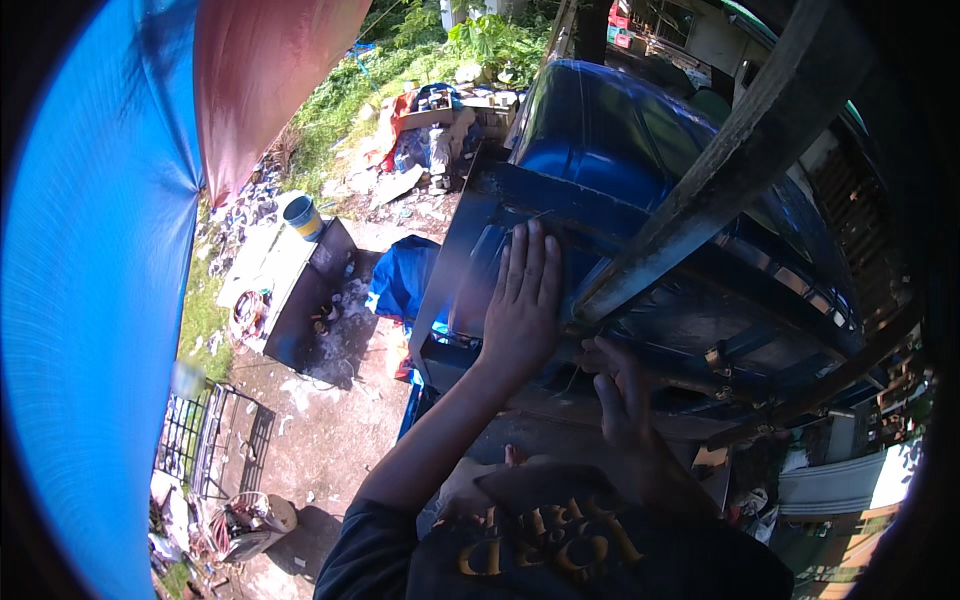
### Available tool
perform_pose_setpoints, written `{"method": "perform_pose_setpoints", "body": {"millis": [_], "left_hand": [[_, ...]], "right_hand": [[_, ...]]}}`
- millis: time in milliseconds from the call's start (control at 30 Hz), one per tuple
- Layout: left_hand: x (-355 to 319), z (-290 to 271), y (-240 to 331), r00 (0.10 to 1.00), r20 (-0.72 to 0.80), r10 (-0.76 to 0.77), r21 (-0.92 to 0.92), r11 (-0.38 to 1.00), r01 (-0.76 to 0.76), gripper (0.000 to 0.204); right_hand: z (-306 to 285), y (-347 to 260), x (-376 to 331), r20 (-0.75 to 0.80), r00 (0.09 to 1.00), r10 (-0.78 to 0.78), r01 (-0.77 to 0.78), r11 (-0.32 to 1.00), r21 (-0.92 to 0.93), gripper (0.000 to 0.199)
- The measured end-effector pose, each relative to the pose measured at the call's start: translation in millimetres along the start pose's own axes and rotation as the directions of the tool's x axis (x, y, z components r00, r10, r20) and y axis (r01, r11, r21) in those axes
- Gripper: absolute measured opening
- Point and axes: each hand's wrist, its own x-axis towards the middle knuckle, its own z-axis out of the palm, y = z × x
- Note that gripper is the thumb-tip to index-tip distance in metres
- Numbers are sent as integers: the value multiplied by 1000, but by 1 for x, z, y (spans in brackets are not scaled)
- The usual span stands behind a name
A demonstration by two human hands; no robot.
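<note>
My left hand (525, 295) lies flat with its fingers stretched out on a dark blue metal panel (485, 270), part of a blue vehicle body (590, 120). Lower and to the right, in shadow, my right hand (625, 395) is bent, its fingers curled toward the thumb close to the panel's near edge. A thin pale strand shows beside its fingertips; whether the hand grips it is too dark to make out. Just above the right hand, a long worn metal bar (700, 180) slants up to the right.
Left of the vehicle, a box-like metal piece (310, 290) carries a blue and yellow bucket (302, 217). A crumpled blue tarp (405, 275) lies nearer. Blue sheeting (90, 300) hangs along the left. A filled pail (250, 525) and a metal grate (205, 440) stand at lower left.
</note>
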Motion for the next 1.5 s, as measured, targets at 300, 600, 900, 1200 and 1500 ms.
{"method": "perform_pose_setpoints", "body": {"millis": [300,600,900,1200,1500], "left_hand": [[70,-34,-6,881,247,403,23,907,-421,57],[107,-47,-21,777,305,551,-116,831,-544,59],[111,-35,-39,710,291,641,-55,753,-656,63],[103,-51,-8,678,416,605,-95,771,-630,59],[106,-59,-37,550,447,706,-187,675,-714,61]], "right_hand": [[-94,-23,55,-717,676,-168,185,981,-56,54],[-216,100,152,-269,908,-321,-115,427,-897,45],[-151,33,151,-409,903,128,-357,753,-553,66],[-170,39,139,-437,898,57,-321,763,-561,70],[-177,35,138,-409,911,62,-292,796,-531,64]]}}
